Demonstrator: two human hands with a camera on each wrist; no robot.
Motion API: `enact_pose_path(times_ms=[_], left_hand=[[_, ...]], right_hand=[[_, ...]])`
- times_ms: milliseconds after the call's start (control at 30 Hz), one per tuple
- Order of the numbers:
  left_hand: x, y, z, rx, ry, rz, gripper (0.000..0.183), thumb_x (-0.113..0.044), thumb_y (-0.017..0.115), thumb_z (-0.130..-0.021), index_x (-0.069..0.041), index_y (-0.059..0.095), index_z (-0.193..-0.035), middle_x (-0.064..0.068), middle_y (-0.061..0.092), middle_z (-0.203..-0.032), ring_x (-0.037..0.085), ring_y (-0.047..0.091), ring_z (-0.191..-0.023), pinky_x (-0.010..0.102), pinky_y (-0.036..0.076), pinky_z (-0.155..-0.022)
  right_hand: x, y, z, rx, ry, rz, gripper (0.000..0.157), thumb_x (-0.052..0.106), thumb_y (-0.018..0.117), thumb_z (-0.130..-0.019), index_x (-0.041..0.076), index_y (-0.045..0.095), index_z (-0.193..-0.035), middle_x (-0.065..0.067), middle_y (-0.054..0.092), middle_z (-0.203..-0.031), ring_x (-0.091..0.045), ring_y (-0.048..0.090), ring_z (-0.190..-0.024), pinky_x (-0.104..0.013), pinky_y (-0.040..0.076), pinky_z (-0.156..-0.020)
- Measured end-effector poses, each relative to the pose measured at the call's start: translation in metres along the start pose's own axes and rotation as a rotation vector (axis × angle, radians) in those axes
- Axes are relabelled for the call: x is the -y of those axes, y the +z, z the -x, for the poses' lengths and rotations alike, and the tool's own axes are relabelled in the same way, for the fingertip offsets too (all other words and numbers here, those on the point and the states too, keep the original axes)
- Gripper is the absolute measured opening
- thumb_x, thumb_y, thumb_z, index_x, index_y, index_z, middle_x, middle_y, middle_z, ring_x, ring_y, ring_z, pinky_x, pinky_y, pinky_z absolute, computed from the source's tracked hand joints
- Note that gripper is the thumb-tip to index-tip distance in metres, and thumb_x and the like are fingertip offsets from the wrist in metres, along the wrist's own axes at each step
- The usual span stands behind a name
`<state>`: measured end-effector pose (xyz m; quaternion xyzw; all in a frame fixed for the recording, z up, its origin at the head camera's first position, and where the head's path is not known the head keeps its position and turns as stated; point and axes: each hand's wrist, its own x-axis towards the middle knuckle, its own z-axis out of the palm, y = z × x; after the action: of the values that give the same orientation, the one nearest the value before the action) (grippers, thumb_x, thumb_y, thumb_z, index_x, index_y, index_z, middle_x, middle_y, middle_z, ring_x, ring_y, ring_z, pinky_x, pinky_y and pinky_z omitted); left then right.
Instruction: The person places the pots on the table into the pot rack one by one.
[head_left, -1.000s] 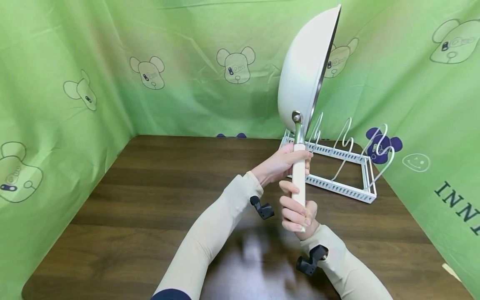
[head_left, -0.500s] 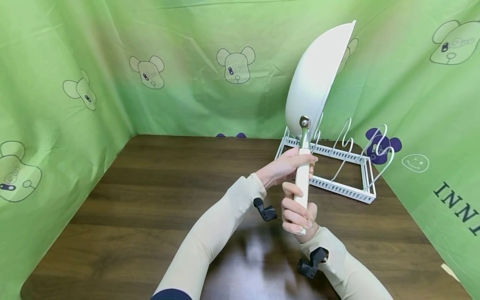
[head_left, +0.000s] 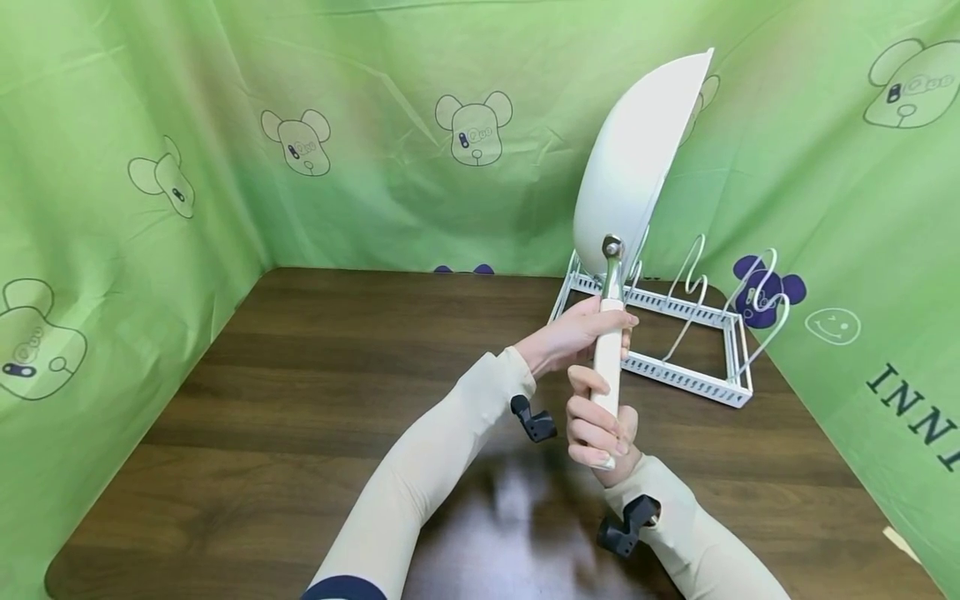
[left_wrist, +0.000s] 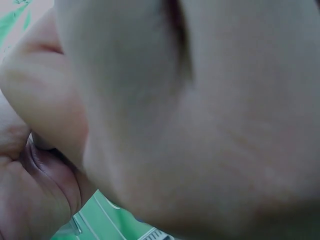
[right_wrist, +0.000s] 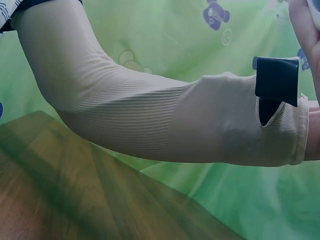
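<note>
Here, the left hand (head_left: 572,335) grips the handle (head_left: 608,360) just below the pan (head_left: 633,158), its long axis rising steeply beyond; the right hand (head_left: 596,432) grips lower, farther from the rack (head_left: 686,381).

Up on edge it stood, a deep white round-bottomed pan (head_left: 630,167), open side facing right, leaning that way! The left hand (head_left: 573,333) gripped its long white handle (head_left: 608,358) high, the right hand (head_left: 600,429) its lower end, the bowl over the white slotted wire-loop rack's (head_left: 684,377) left end, contact unclear.
</note>
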<state>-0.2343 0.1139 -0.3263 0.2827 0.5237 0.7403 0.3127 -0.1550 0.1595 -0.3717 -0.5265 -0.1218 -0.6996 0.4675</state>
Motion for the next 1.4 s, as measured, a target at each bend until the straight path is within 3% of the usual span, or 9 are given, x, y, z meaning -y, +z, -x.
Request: enact_pose_path(times_ms=[367,767,1400], left_hand=[[0.019,-0.003,-0.002,0.002,-0.026,0.007,0.019,-0.003,0.046,-0.101,-0.006,0.049,-0.082,0.002,0.053,-0.065,0.012,0.054,-0.058,0.021,0.045,-0.052],[0.02,-0.003,-0.002,0.01,-0.04,0.018,0.019,-0.001,0.045,-0.101,-0.006,0.048,-0.082,0.003,0.052,-0.067,0.011,0.053,-0.058,0.021,0.046,-0.054],[0.042,-0.008,-0.007,-0.029,-0.106,0.089,0.014,-0.002,0.046,-0.102,-0.003,0.049,-0.088,0.004,0.053,-0.068,0.012,0.054,-0.059,0.02,0.048,-0.056]], right_hand=[[-0.002,-0.002,0.012,-0.024,0.008,-0.024,0.038,-0.011,0.049,-0.085,0.022,0.03,-0.085,0.003,0.037,-0.063,-0.009,0.039,-0.047,-0.023,0.031,-0.053],[-0.003,-0.002,0.017,-0.041,0.01,-0.025,0.038,-0.01,0.049,-0.087,0.022,0.029,-0.083,0.003,0.037,-0.061,-0.009,0.039,-0.046,-0.024,0.03,-0.053],[-0.007,-0.001,0.028,-0.092,-0.022,-0.086,0.035,-0.007,0.045,-0.093,0.021,0.029,-0.08,0.004,0.036,-0.061,-0.008,0.038,-0.046,-0.022,0.028,-0.055]])
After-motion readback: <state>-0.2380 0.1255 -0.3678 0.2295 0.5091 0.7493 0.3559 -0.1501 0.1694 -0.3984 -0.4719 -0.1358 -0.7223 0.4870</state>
